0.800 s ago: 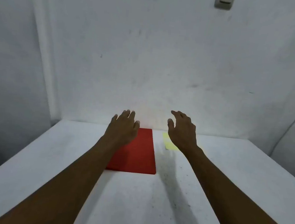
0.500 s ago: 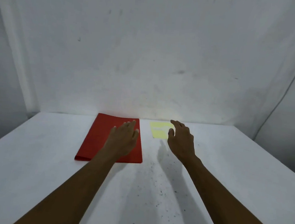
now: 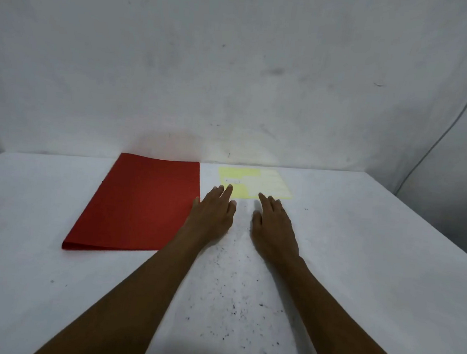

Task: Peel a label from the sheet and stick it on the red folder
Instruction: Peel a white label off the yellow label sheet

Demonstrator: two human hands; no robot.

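A red folder (image 3: 139, 205) lies flat and closed on the white table, left of centre near the back wall. Just to its right lies a yellow label sheet (image 3: 265, 184), with paler label areas and a small white label with faint marks at its left. My left hand (image 3: 212, 214) hovers palm down between the folder and the sheet, fingertips at the sheet's near left corner. My right hand (image 3: 274, 225) is palm down just in front of the sheet's near edge. Both hands hold nothing, fingers extended.
The white table (image 3: 359, 272) is speckled with dark specks in front of me. A white wall stands right behind the folder and sheet. A thin cable (image 3: 454, 122) hangs down the wall at the right.
The view has tilted down and shifted. My left hand moved right, off the folder, toward the sheet's left corner. My right hand lowered in front of the sheet.
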